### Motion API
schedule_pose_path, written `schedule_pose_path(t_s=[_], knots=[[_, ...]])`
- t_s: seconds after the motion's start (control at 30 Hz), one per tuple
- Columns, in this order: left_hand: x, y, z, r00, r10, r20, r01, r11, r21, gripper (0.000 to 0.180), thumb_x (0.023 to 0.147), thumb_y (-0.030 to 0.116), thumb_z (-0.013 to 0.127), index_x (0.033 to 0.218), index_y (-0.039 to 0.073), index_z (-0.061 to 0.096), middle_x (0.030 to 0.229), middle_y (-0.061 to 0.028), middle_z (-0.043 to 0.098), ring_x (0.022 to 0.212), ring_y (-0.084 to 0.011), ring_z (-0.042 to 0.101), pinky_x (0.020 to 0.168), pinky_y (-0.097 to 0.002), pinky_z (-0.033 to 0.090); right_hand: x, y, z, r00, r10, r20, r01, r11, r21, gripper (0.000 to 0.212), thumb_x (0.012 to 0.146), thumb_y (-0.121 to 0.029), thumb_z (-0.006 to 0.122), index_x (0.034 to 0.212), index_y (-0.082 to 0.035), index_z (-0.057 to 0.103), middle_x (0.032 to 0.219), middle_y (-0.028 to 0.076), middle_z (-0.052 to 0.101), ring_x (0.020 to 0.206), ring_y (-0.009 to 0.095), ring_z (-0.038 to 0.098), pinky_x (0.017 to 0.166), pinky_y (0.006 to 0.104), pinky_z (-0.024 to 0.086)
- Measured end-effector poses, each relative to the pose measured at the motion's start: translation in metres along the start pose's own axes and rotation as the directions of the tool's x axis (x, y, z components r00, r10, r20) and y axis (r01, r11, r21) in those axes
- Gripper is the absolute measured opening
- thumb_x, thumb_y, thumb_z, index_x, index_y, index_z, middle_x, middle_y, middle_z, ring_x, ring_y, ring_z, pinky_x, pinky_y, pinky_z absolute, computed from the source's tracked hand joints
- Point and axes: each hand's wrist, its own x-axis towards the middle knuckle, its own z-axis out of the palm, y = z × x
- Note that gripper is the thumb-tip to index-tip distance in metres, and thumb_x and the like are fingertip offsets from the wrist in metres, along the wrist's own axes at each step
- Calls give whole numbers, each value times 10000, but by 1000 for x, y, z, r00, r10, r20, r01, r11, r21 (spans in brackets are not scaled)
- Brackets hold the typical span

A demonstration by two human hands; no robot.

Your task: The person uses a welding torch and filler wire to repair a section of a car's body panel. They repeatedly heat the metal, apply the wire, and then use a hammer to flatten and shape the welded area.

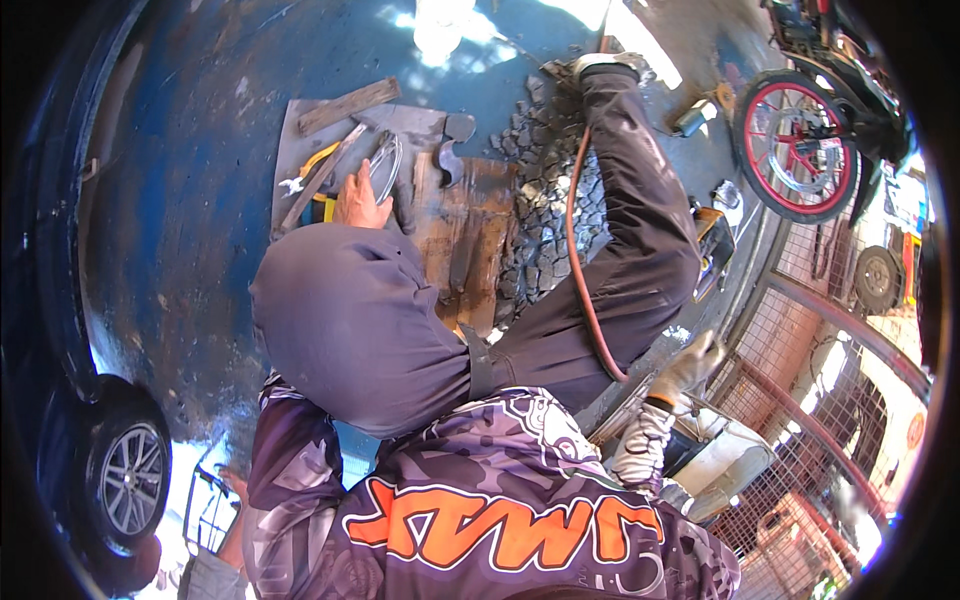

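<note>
My left hand point(362, 203), bare, reaches past my bent left knee. Its fingers and thumb close around a coil of thin silvery wire point(386, 165). Around it on a grey sheet point(297, 120) lie a wooden block point(350, 106), a long thin stick point(322, 178), a yellow-handled tool point(318, 160) and a small wrench point(291, 186). A dark curved piece point(449, 164) rests by a worn wooden board point(480, 220). My right hand point(690, 366), in a pale glove, is raised beside my right thigh. Its fingers look curled; what they hold, if anything, is hidden.
Dark cut chunks point(545, 235) are heaped between the board and my right leg. A reddish hose point(574, 235) runs across that leg. A motorcycle wheel point(798, 146) and mesh fence point(800, 330) stand right, a car point(60, 330) left, and a can point(692, 119) by my foot.
</note>
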Motion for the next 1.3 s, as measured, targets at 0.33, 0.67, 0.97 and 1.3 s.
schedule_pose_path(t_s=[0.33, 0.67, 0.97, 1.3], knots=[[-48, -6, -19, 980, -73, -183, 69, 997, -28, 892, 805, 287, 844, 1589, 204, 426, 1280, -120, 598, 1212, -331, 578, 986, -492, 477, -201, -250, 200, 170, -253, 952, 295, 935, 196, 326, 971, -315, 695, 1114, -22, 706, 1037, 194, 767, 1001, 335, 745, 884, 443, 568], [-138, -47, -15, 910, -403, -100, 395, 915, -88, 819, 866, 291, 787, 1577, 135, 411, 1303, -142, 580, 1240, -370, 556, 1034, -527, 457, -294, -272, 279, 202, -328, 923, 461, 863, 206, 713, 949, -386, 671, 1478, 36, 447, 1113, 294, 728, 1071, 450, 704, 916, 528, 561], [-139, -32, 3, 860, -452, -237, 413, 889, -196, 832, 841, 278, 807, 1568, 142, 425, 1396, -150, 542, 1284, -390, 513, 1095, -537, 411, -295, -286, 291, -38, -86, 996, 719, 690, 87, 619, 893, -522, 715, 1128, 50, 708, 1089, 320, 729, 1096, 473, 693, 977, 511, 541], [-67, -35, -62, 831, -253, -495, 258, 964, -59, 526, 849, 169, 756, 1354, 111, 623, 1356, -95, 586, 1246, -335, 544, 1058, -499, 436, -258, -237, 289, -178, -148, 973, 64, 985, 161, 477, 942, -367, 619, 1221, 18, 662, 1014, 206, 739, 929, 329, 718, 851, 428, 567]])
